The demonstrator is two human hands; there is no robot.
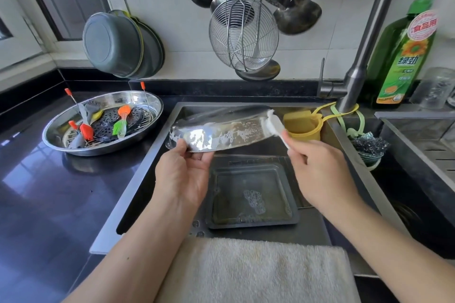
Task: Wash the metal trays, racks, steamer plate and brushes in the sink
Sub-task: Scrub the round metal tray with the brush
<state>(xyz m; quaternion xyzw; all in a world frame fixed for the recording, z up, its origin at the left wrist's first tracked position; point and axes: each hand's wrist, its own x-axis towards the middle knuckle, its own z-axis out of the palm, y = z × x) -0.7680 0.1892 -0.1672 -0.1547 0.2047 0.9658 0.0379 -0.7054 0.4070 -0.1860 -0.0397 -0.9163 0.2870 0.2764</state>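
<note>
Right hand (pixel 320 170): fingers curled round the white handle of a scrubbing brush (pixel 273 123), whose head meets the far right rim of the tray.
Left hand (pixel 183 179): thumb on top, fingers beneath, pinching the near left edge of the round metal tray (pixel 221 134).
Tray position: held tilted above the sink (pixel 147 167), underside toward the camera, streaked with white suds.
Step in hand: scrubbing; judged best done by turning the tray with the left hand while the brush works round the rim, keeping the pinch firm, since soapy polished steel will likely slip.
Below: 1 dark rectangular baking tray (pixel 251 197), matte, shallow water and foam pooled inside, on the sink floor.
Waiting: 1 shiny round pan (pixel 103 122) on the black counter, holding a perforated dark steamer plate (pixel 110 125), wire rack and silicone brushes (pixel 86 130) in orange, green, grey.
Front edge: pale terry towel (pixel 258 270), nubby.
Progress: early, judging by the unwashed pile.
</note>
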